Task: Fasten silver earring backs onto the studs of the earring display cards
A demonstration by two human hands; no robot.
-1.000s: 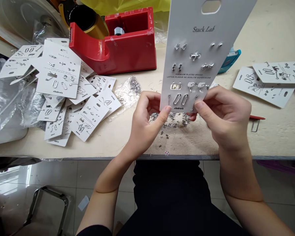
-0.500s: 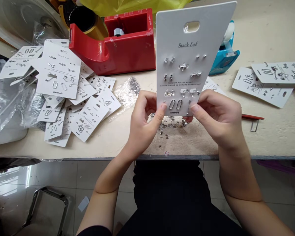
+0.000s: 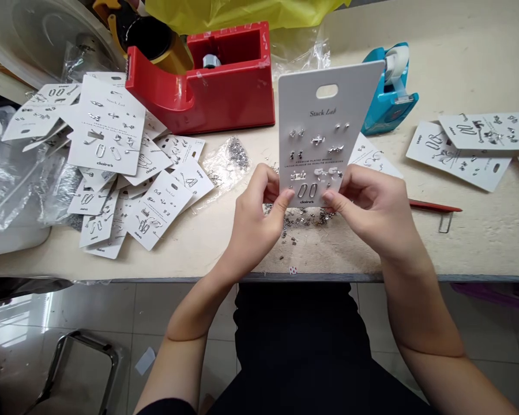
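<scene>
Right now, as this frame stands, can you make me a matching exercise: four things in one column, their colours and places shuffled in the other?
1. raised card
2. larger tape dispenser
3. smaller tape dispenser
4. plastic sheet

A. yellow, at the far side
B. blue, right of the card
C. white, held by the left hand and right hand
D. red, beside the card pile

Pairs: 1-C, 2-D, 3-B, 4-A

Pale tabletop (image 3: 190, 248) w/ earring cards (image 3: 155, 210), red tape disp. (image 3: 233, 98), blue tape disp. (image 3: 383, 106) & loose metal bits (image 3: 305, 218).
</scene>
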